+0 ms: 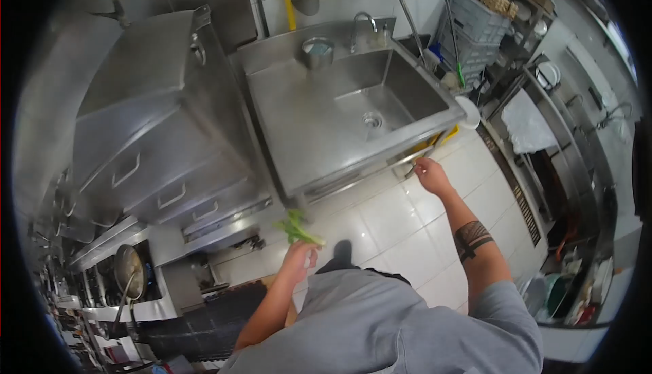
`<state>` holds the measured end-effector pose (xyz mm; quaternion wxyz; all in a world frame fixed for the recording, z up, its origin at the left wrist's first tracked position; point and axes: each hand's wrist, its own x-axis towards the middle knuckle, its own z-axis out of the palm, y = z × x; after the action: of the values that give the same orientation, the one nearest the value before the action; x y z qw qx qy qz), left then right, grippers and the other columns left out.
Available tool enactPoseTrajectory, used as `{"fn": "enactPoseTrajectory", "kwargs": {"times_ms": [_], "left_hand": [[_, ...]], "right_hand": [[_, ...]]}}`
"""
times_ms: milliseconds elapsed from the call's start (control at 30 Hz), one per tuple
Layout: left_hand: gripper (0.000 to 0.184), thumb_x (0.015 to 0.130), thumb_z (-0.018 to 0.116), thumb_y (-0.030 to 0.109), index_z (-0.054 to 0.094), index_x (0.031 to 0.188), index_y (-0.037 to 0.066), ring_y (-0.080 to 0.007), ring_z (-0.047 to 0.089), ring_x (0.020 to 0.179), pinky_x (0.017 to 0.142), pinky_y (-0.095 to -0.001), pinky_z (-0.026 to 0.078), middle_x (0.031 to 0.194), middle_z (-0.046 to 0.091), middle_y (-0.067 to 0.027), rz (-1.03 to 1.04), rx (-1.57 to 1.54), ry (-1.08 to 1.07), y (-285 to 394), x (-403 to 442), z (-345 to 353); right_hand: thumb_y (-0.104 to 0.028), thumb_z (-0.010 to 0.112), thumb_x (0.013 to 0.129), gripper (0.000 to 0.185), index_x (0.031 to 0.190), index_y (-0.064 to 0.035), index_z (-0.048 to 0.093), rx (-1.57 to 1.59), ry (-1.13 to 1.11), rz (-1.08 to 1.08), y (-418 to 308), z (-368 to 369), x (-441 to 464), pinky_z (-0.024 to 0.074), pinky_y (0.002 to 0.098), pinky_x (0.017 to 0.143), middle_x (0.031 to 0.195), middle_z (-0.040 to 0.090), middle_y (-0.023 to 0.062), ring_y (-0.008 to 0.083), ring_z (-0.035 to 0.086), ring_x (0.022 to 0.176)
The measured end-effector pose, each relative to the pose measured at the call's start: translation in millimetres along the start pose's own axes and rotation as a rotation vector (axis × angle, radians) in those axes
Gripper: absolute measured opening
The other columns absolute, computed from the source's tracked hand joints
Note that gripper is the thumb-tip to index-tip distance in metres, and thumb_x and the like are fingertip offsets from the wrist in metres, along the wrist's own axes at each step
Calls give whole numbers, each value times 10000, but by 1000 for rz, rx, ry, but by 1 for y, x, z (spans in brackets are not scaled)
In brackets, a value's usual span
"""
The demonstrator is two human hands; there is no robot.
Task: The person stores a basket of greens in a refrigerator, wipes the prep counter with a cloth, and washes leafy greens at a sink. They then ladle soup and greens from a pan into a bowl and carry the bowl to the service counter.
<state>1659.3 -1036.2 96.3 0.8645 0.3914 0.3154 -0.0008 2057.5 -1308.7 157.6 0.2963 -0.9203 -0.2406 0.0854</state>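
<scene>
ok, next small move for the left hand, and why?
Probably bring the leafy greens over the sink basin: the left hand grips them short of the counter's front edge, and the basin lies ahead, to the right.

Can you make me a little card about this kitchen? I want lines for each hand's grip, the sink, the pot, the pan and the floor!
Left grip: holding leafy greens
Right grip: in front of the sink; can't tell whether it holds anything
Sink: metal, with a curved tap
Pot: metal, left of the tap
Pan: at the person's left
Floor: pale tiles
</scene>
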Motion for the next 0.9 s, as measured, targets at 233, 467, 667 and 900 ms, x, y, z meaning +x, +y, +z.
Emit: {"fn": "enactPoseTrajectory", "kwargs": {"times_ms": [233, 467, 667, 900], "left_hand": [[164, 925, 633, 120, 691, 1037, 15, -120, 446, 542, 486, -284, 320, 706, 545, -28, 70, 48, -49, 153, 186, 171], [281, 906, 600, 68, 645, 1178, 14, -104, 427, 532, 475, -278, 315, 784, 599, -42, 112, -22, 200, 163, 327, 248], [269, 941, 591, 102, 657, 1188, 17, -85, 422, 549, 486, -258, 304, 733, 537, -1, -24, -105, 447, 149, 387, 323], [277, 944, 619, 140, 671, 1189, 21, -84, 437, 557, 494, -259, 333, 687, 488, 16, -98, -104, 459, 154, 461, 348]], "right_hand": [[-167, 672, 889, 455, 1293, 21, 580, -188, 17, -328, 1, -34, 239, 471, 489, 1035, 1256, 608, 238, 427, 553, 1208], [-104, 643, 860, 590, 1406, 31, 464, -530, 22, -501, -5, 18, 547, 471, 471, 1055, 1395, 507, 225, 394, 476, 1326], [-140, 531, 931, 586, 1483, 17, 414, -469, 117, -679, -28, 93, 762, 462, 483, 1067, 1417, 501, 231, 383, 513, 1303], [-319, 515, 996, 655, 1515, 56, 376, -474, -253, -471, -9, 103, 746, 438, 529, 1099, 1555, 397, 273, 426, 439, 1406]]}}
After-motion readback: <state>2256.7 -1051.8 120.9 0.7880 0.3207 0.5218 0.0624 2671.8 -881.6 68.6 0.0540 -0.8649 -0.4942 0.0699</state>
